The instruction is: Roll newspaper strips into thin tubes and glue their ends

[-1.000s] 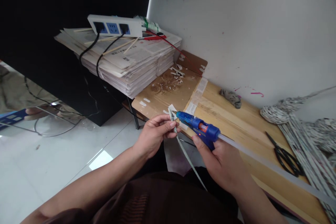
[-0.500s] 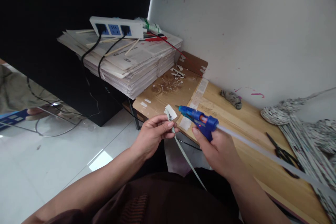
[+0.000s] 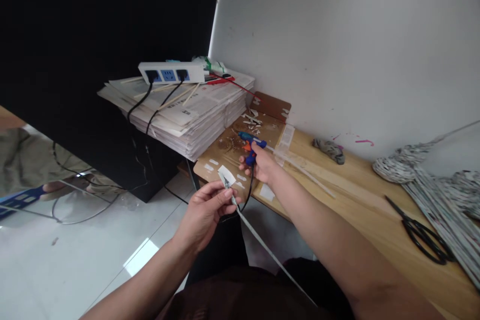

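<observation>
Between its thumb and fingers, my left hand pinches a thin rolled paper strip. A small white paper piece sits at the strip's upper end, above my fingertips. The strip's other end runs down toward my lap. My right hand is closed round a blue glue gun with an orange trigger. The gun is over the brown board, its nozzle pointing left toward paper scraps. A long translucent glue stick extends from its back.
Newspapers are stacked at the back, with a power strip on top. Black scissors lie on the wooden table, beside paper rods and a woven paper piece. Black cables hang at the left. Part of another person shows far left.
My right hand has carried the glue gun away from the paper piece, forward and left over the board. My left hand still holds the strip, a little lower in view. The view has shifted.
</observation>
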`<act>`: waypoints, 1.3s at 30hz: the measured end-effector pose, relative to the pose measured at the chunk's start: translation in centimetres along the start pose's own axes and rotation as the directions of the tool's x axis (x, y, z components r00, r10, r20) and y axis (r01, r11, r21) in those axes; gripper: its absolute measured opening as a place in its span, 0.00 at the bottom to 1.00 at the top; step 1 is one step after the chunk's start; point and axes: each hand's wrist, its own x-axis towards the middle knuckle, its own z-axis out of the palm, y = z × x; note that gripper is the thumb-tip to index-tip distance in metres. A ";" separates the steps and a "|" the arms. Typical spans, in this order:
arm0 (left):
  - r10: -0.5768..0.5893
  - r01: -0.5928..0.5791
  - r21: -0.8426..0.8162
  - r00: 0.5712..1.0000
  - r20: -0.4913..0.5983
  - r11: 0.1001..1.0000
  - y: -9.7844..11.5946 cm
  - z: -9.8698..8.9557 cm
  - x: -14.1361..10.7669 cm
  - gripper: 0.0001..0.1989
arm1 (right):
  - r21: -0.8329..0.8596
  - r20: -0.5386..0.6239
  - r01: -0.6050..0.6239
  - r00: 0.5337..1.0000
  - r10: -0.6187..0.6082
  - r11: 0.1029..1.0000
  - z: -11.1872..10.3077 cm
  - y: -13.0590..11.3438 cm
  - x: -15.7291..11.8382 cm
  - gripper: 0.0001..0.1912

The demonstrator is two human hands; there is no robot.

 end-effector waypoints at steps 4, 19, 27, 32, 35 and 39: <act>-0.001 0.001 -0.005 1.000 -0.005 1.000 0.0 -0.1 0.2 0.15 | 0.020 0.037 -0.038 0.999 0.037 0.999 0.6 -0.4 1.3 0.22; -0.037 0.036 0.025 0.998 0.046 0.999 -0.9 1.8 0.0 0.14 | 0.210 0.114 -0.074 0.992 0.051 0.975 -1.4 -0.2 -0.7 0.12; -0.017 0.016 0.040 0.999 0.028 0.999 -0.6 1.7 -0.2 0.13 | 0.346 0.109 0.052 0.989 -0.095 0.937 -0.3 1.3 -0.9 0.14; -0.010 0.009 0.039 0.999 0.038 0.999 -0.4 1.9 0.0 0.14 | 0.163 0.079 0.094 0.991 -0.107 0.982 0.4 1.1 -1.2 0.08; 0.002 -0.004 0.040 0.999 0.041 0.999 -0.2 2.2 0.1 0.15 | -0.153 0.056 0.135 0.990 -0.128 0.979 -0.3 0.5 -2.5 0.05; 0.032 -0.035 0.060 0.998 0.047 0.998 -0.1 2.6 0.3 0.12 | -0.404 0.087 0.343 0.937 -0.338 0.848 -2.4 1.8 -6.1 0.12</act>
